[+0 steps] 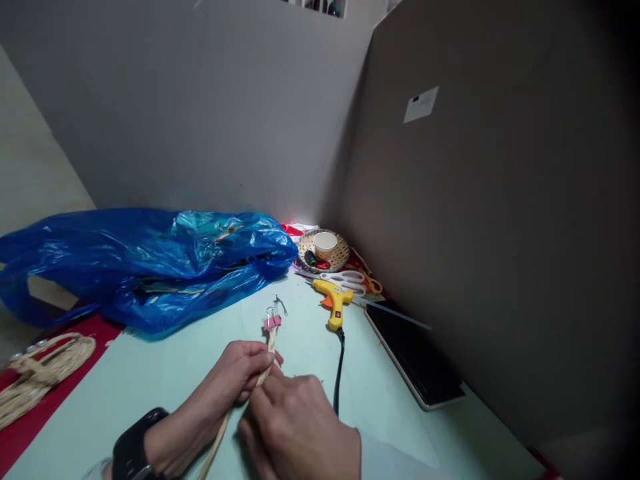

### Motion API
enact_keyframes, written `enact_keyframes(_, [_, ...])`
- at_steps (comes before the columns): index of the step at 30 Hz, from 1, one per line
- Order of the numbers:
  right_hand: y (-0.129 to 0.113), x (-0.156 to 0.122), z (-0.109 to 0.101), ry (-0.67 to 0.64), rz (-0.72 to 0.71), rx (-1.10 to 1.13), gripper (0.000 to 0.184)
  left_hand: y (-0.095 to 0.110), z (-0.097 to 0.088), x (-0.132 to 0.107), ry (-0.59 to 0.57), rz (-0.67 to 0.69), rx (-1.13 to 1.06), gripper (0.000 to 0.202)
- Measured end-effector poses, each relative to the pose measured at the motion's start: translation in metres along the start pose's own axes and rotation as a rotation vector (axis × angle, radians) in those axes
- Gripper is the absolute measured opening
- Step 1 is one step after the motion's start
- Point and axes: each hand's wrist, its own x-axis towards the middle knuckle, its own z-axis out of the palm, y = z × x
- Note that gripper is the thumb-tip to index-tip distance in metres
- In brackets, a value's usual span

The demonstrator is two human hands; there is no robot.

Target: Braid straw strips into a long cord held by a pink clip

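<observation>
A pale raffia braid (271, 341) runs toward me from a pink binder clip (273, 323) that grips its far end on the pale green table top. My left hand (245, 370) pinches the braid just below the clip, thumb on top. Close beside it on the right, my right hand (300, 420) has its fingers curled around the strands, and its fingertips are partly hidden. A loose raffia strand (216, 445) trails down between my wrists to the bottom edge. Thin wire or thread (280, 305) sticks out beyond the clip.
A yellow glue gun (336, 300) with a black cord lies ahead to the right, near white-handled scissors (350, 279). Behind stands a woven basket (341, 252) holding a white cup (325, 245). A dark tablet (415, 353) rests right; a blue plastic bag (150, 267) and coiled raffia (40, 380) lie left.
</observation>
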Motion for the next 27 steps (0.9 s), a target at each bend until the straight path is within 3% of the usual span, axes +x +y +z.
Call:
enact_keyframes(2, [0.013, 0.002, -0.01, 0.1, 0.136, 0.271, 0.019, 0.0, -0.002, 0.0, -0.048, -0.01, -0.035, 0.029])
enact_keyframes(4, [0.028, 0.006, -0.016, 0.19, 0.333, 0.39, 0.022, 0.001, -0.004, 0.0, -0.104, -0.011, -0.065, 0.032])
enact_keyframes(9, [0.046, 0.014, -0.011, -0.015, 0.362, 0.67, 0.019, 0.002, -0.007, 0.001, -0.172, 0.001, -0.086, 0.033])
enact_keyframes(11, [0.046, 0.016, -0.007, -0.039, 0.37, 0.684, 0.016, 0.002, -0.007, 0.001, -0.182, 0.015, -0.076, 0.033])
enact_keyframes(14, [0.047, 0.019, -0.006, -0.049, 0.358, 0.664, 0.028, 0.0, -0.006, -0.001, -0.178, 0.054, -0.038, 0.032])
enact_keyframes(20, [0.053, 0.019, -0.003, 0.02, 0.361, 0.673, 0.024, -0.005, 0.001, -0.005, -0.102, 0.152, 0.095, 0.021])
enact_keyframes(23, [0.054, 0.018, 0.001, 0.028, 0.424, 0.64, 0.022, -0.003, 0.001, -0.008, -0.028, 0.2, 0.312, 0.018])
enact_keyframes(27, [0.054, 0.018, 0.005, 0.059, 0.465, 0.58, 0.017, 0.011, -0.002, -0.018, 0.083, 0.308, 0.706, 0.03])
